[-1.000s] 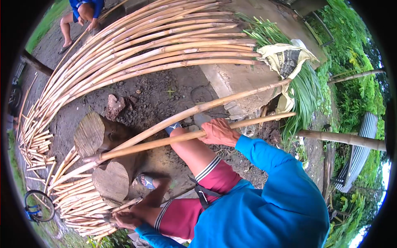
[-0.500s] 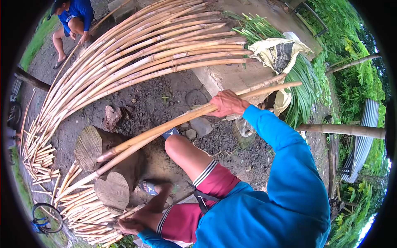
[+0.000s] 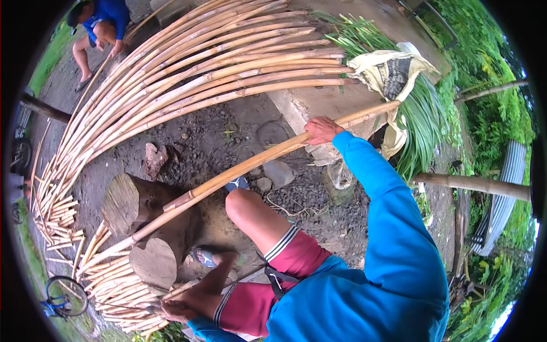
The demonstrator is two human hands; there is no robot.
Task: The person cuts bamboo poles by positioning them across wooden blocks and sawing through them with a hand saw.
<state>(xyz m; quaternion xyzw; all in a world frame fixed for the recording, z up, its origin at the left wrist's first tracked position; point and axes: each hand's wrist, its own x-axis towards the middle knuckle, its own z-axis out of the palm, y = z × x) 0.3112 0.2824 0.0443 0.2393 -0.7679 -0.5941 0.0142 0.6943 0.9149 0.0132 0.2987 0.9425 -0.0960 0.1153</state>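
My right hand [image 3: 323, 130] is closed around bamboo poles [image 3: 245, 169] that slant across the view. Two lengths seem to lie side by side there; one ends above the tree stumps, while the other runs on to the lower left. Two cut log stumps [image 3: 152, 263] stand beneath the poles, in front of my knees. Low beside my leg, my left hand [image 3: 178, 310] has its fingers curled. A dark narrow shape shows beside it, but what it grips is unclear. Short cut bamboo pieces [image 3: 122, 290] are heaped close to that hand.
Many long bamboo poles [image 3: 188, 85] lie in a broad row, ends resting on a concrete slab [image 3: 296, 108]. Long green leaves [image 3: 421, 122] and a sack [image 3: 393, 74] are at the right. A person in blue [image 3: 108, 25] squats at upper left. A bicycle [image 3: 64, 297] is at lower left.
The shorter pole's near end has shifted up and right, away from the stumps. My right hand has moved slightly right and upward. My left hand stays about where it was.
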